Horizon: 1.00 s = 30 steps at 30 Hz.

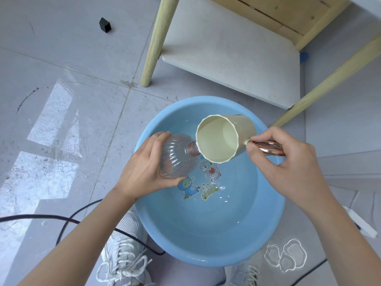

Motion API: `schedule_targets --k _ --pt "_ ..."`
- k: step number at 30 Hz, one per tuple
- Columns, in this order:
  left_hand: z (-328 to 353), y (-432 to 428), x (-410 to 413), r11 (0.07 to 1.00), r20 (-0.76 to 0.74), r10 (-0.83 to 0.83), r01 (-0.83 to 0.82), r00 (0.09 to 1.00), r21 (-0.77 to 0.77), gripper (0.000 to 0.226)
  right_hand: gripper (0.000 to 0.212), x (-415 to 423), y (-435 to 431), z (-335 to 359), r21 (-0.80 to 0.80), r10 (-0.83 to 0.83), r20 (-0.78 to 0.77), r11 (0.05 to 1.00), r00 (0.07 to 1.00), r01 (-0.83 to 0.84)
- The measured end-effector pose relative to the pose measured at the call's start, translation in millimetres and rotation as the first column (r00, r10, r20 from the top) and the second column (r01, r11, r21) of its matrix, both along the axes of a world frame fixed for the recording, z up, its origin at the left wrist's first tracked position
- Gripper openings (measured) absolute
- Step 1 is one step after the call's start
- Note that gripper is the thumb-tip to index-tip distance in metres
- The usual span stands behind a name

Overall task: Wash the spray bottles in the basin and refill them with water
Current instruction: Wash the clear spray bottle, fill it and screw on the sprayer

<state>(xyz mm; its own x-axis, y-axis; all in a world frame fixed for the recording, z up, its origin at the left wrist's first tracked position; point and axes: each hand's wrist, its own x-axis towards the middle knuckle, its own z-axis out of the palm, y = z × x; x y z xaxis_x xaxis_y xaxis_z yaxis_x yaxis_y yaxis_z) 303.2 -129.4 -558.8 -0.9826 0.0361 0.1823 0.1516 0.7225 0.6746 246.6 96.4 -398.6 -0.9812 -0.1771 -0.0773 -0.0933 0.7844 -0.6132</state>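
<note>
- Clear ribbed plastic spray bottle [177, 155], capless, tilts over the round blue plastic basin [206, 259], left hand [144, 172] wrapped round it.
- Right hand [288, 162] pinches the cream plastic cup [224, 139] by its handle, rim at the bottle's neck.
- Pour slowly, keeping lip on neck.
- Count: one bottle, one cup, one basin.

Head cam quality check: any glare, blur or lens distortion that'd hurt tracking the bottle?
Head view: centre is sharp, no motion blur on the left hand, right hand or cup; strong sunlight glare on the floor at left; small glints on the water in the basin; the clear bottle has low contrast; wide-angle splay on the table leg.
</note>
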Motion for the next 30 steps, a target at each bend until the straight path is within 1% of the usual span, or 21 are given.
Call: schedule_targets --k 11,19,30 --pt "0.2 0.2 0.1 1.000 -0.007 0.001 -0.001 1.000 -0.005 0.096 0.010 -0.4 -0.9 0.1 0.031 0.008 -0.015 0.999 1.000 -0.008" --pt "0.5 -0.8 0.3 1.000 -0.007 -0.004 0.004 1.000 -0.004 0.097 0.018 -0.5 -2.5 1.7 0.041 0.031 -0.029 0.999 0.999 -0.030" --pt "0.3 -0.2 0.1 1.000 -0.008 -0.007 0.007 1.000 -0.001 0.097 0.018 -1.1 -3.4 2.3 0.062 0.052 -0.044 0.997 0.998 -0.049"
